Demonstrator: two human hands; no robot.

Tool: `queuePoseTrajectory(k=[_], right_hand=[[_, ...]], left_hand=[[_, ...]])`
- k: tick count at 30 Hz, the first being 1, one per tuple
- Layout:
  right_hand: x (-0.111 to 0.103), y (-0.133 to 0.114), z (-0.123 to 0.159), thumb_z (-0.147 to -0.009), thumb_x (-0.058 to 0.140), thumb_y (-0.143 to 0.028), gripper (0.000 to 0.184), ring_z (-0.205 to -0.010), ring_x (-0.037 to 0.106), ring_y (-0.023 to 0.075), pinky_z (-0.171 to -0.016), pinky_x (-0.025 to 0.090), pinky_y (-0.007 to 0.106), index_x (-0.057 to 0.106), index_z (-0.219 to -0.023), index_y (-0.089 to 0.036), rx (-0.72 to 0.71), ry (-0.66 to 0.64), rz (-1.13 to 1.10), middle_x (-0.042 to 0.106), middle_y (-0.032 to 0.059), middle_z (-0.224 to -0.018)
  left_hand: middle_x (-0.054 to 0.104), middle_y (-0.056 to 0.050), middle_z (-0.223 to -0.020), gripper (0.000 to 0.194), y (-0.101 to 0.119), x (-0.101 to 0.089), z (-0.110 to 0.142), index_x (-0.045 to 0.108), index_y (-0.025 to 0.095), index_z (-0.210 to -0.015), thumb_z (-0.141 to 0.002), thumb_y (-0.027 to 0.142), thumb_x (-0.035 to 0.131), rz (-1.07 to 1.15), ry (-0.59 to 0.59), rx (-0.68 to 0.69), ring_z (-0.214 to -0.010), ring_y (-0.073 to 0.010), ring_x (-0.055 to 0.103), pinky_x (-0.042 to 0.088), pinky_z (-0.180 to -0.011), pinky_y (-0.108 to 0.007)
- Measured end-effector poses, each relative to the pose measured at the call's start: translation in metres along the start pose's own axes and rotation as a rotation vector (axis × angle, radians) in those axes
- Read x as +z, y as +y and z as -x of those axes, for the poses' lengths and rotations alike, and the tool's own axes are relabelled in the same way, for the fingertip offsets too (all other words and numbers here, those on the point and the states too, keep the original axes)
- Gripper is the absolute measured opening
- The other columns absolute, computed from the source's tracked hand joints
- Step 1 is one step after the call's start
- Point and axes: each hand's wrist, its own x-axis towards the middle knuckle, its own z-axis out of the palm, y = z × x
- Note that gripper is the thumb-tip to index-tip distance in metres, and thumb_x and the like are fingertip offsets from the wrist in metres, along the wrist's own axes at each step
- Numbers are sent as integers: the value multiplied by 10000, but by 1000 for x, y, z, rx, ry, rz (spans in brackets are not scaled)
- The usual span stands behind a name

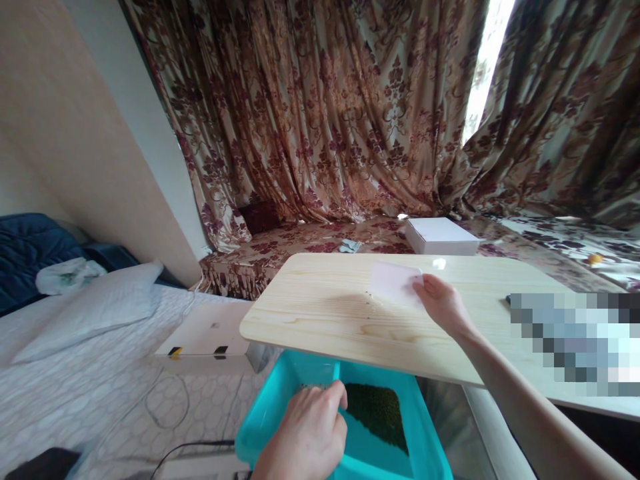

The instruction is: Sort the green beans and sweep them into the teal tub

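Over the table, my right hand [440,303] pinches the right edge of a thin white card [393,281], which is held tilted above the wood. A few small dark specks lie on the tabletop below its left corner. My left hand [310,427] is lower down, over the turquoise divided bin [267,390], with its fingers curled together; what they hold, if anything, is hidden. Small dark green grains [377,407] fill part of the bin's right compartment. Some specks show in the left compartment, partly behind my left hand.
The light wooden table [300,300] overhangs the bin's far edge. At its right is a blurred-out object [575,340]. A white box [443,237] stands behind the table, and a flat white box [207,333] lies on the bed [115,387] at left. Cables run across the bedding.
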Motion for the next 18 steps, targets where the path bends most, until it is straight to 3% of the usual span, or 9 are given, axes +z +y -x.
queuePoseTrajectory(k=[9,18], right_hand=[[-1,0,-2,-808,638,-388,171,-790,767,231,-657,595,310,679,-837,-225,84,-18,-45,801,81,-808],[19,-3,-13,-785,704,-382,151,-702,743,212,-650,600,298,658,-747,-243,76,-69,-73,763,25,-666]], left_hand=[[697,-55,-1083,337,0,-1,0,604,253,-1106,-883,162,368,-8,-3,5,-1091,-231,612,419,-958,-329],[698,-52,-1092,350,0,-3,-2,611,258,-1117,-881,154,374,-9,-10,-15,-1102,-238,605,426,-974,-350]])
